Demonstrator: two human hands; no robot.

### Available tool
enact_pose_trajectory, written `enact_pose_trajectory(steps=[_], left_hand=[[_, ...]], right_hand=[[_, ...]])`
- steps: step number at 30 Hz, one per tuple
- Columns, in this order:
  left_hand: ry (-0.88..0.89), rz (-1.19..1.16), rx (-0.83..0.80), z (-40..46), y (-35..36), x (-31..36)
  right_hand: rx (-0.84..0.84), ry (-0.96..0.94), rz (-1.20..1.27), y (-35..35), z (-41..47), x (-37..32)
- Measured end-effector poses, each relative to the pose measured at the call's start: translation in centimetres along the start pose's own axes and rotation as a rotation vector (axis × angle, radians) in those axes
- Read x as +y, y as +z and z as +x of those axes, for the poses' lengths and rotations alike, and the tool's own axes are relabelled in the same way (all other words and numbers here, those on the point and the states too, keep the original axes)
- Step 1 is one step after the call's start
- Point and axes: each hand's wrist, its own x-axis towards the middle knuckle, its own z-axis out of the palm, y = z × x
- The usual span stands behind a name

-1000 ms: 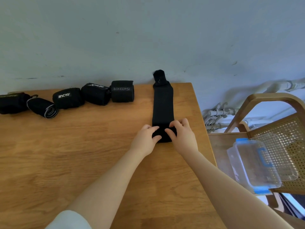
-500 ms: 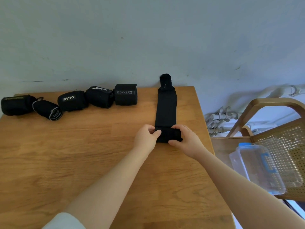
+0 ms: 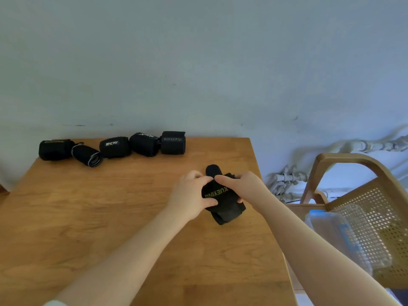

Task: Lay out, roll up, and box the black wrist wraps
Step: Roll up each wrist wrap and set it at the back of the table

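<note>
Single head-worn wide-angle view. Looks forward and down over the table (image 3: 88, 217), close. Wall (image 3: 198, 62) fills upper frame.

Bench (image 3: 110, 217): rolled wrap (image 3: 223, 206) between my left hand (image 3: 191, 195) and right hand (image 3: 245, 186), near the right edge. Five rolled wraps (image 3: 114, 146) in a row along the back edge, well left of and beyond my hands. Chair (image 3: 364, 195) right of my right hand, box (image 3: 340, 235) on it.

Wooden table (image 3: 110, 217), cane chair (image 3: 375, 213), wall pipes (image 3: 287, 180).
</note>
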Motion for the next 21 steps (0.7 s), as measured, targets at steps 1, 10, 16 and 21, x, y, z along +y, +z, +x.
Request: enact_pose_trajectory(steps=[1,10,16,21], left_hand=[[0.004,-0.011,-0.014,-0.5,0.2,0.6],[-0.322,-0.602,-0.128,-4.7,3.3,-0.8],[-0.495,-0.692,-0.157,-7.5,7.7,-3.4],[-0.525,-0.605,-0.138,-8.4,9.8,-3.2]], right_hand=[[0.001,-0.001,-0.083,-0.1,-0.5,-0.4],[-0.092,-0.256,-0.056,0.5,-4.6,2.2],[-0.170,-0.383,-0.618,3.6,-5.3,9.2],[-0.051,-0.425,-0.792,7.2,-6.4,9.8]])
